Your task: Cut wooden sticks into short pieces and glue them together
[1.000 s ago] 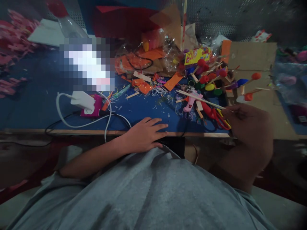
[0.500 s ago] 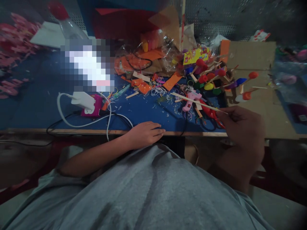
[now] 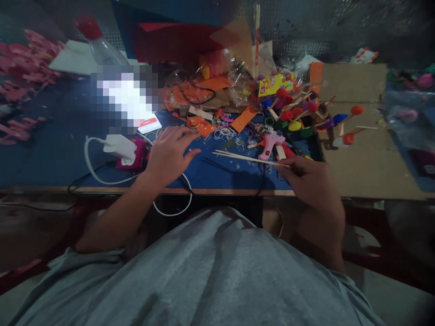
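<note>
My right hand (image 3: pixel 311 181) pinches thin wooden sticks (image 3: pixel 248 157) at their right end; they point left, low over the blue table top (image 3: pixel 50 154). My left hand (image 3: pixel 169 151) is stretched forward over the table with fingers spread, holding nothing, beside a pink device (image 3: pixel 134 156) with a white charger (image 3: pixel 117 146) and white cable (image 3: pixel 170 210). Orange paper scraps (image 3: pixel 204 127) and rubber bands (image 3: pixel 222 131) lie just beyond its fingertips.
A pink glue gun (image 3: pixel 270 144) lies near the sticks. Sticks tipped with coloured balls (image 3: pixel 306 113) are heaped at the right by brown cardboard (image 3: pixel 356 149). Plastic bags (image 3: pixel 210 77), a red box (image 3: pixel 173 40), a bottle with a red cap (image 3: pixel 98 45) and pink cutouts (image 3: pixel 20 81) fill the back and left.
My left hand has left the table's near edge and reached forward and left, fingers spreading. My right hand has carried the sticks leftward and lower toward the table.
</note>
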